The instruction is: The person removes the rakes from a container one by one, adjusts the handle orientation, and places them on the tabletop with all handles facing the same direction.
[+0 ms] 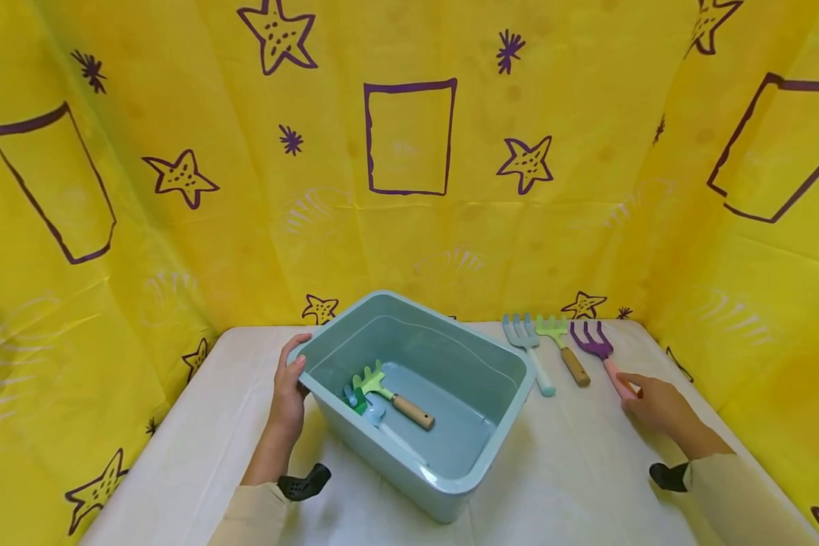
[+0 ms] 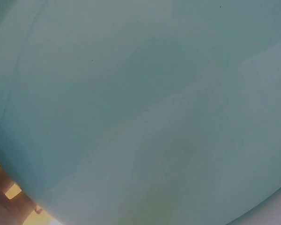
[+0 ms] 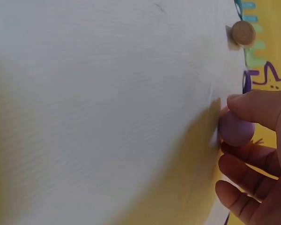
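Right grip (image 1: 662,406) pinching purple fork (image 1: 595,345) at pink handle (image 1: 616,374) end; prob light, stiff, kinda slick, steadier just past grip. Left grip (image 1: 289,385) has tub (image 1: 444,356) by rim.

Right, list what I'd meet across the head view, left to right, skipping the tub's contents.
Left grip, blue tub, blue fork, green fork, purple fork, right grip.

Tub (image 1: 444,364) on table (image 1: 560,478), tools (image 1: 412,412) inside, three rakes (image 1: 575,367) at right, cloth (image 1: 409,235) behind
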{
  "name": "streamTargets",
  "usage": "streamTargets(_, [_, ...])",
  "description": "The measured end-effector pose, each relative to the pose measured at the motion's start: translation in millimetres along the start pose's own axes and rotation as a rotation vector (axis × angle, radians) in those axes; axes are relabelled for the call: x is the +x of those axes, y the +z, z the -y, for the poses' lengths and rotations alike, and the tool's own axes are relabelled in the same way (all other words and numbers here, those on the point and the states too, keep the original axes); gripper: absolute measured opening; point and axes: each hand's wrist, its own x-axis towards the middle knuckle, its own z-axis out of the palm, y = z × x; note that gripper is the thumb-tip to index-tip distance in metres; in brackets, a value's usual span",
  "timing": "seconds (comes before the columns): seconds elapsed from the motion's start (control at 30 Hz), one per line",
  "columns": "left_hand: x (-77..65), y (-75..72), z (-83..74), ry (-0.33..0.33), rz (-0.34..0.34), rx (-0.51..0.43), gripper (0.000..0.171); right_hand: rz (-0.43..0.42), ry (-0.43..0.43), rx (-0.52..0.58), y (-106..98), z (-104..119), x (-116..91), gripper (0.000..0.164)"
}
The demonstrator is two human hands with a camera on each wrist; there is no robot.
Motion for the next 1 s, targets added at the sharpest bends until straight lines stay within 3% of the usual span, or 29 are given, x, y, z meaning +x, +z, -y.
streamTargets(0.23, [0.0,-0.2,1.2,-0.004,0.013,0.001,0.048,0.057,0.043,-0.004,-6,-6,15,0.058])
streamTargets(0.6, [-1.6,0.7,-1.4,0.005,0.0,0.005,0.047,0.082,0.048,-0.02,-11,-12,20,0.06])
streamTargets(0.8, [-1.4,1.1,-1.6,0.0,-0.002,0.003,0.048,0.043,0.018,-0.027,-13,-13,22,0.058])
streamTargets(1.0, [-0.4,0.6,-1.0,-0.001,-0.005,0.01,0.048,-0.041,-0.038,-0.037,-33,1,27,0.054])
